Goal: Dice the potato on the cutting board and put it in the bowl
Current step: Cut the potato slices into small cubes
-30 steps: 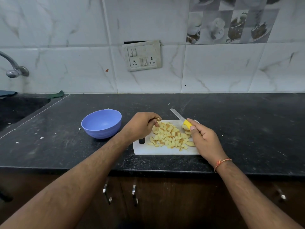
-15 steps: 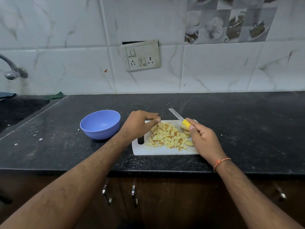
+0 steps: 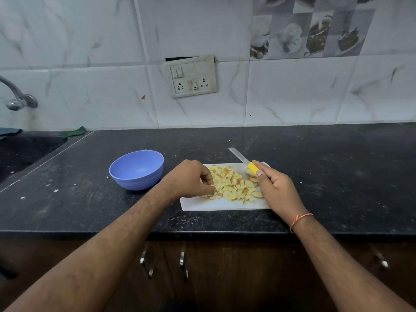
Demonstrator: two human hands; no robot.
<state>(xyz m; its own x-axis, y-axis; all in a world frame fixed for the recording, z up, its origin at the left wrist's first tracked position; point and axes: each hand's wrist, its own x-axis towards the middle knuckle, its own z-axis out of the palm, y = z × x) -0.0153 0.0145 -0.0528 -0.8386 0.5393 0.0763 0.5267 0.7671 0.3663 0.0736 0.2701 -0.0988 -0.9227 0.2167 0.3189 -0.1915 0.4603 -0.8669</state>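
Observation:
A white cutting board [image 3: 211, 204] lies on the black counter with a heap of diced potato pieces [image 3: 231, 184] on it. A few uncut potato slices [image 3: 251, 176] sit at the board's far right. My left hand [image 3: 191, 182] is at the heap's left edge, fingers curled down and pinching pieces there. My right hand [image 3: 275, 188] grips the yellow handle of a knife [image 3: 244, 160], whose blade points away to the back left, clear of the potato. An empty blue bowl [image 3: 137, 168] stands left of the board.
A sink [image 3: 27, 152] with a tap [image 3: 16, 96] lies at the far left. A switch and socket plate [image 3: 192, 76] is on the tiled wall. White crumbs dot the counter [image 3: 337, 176] left of the bowl. Cabinet handles [image 3: 183, 264] sit below the counter edge.
My left hand has moved from the far side of the heap down to its near left edge and curled onto pieces there. The right hand with the knife has stayed put.

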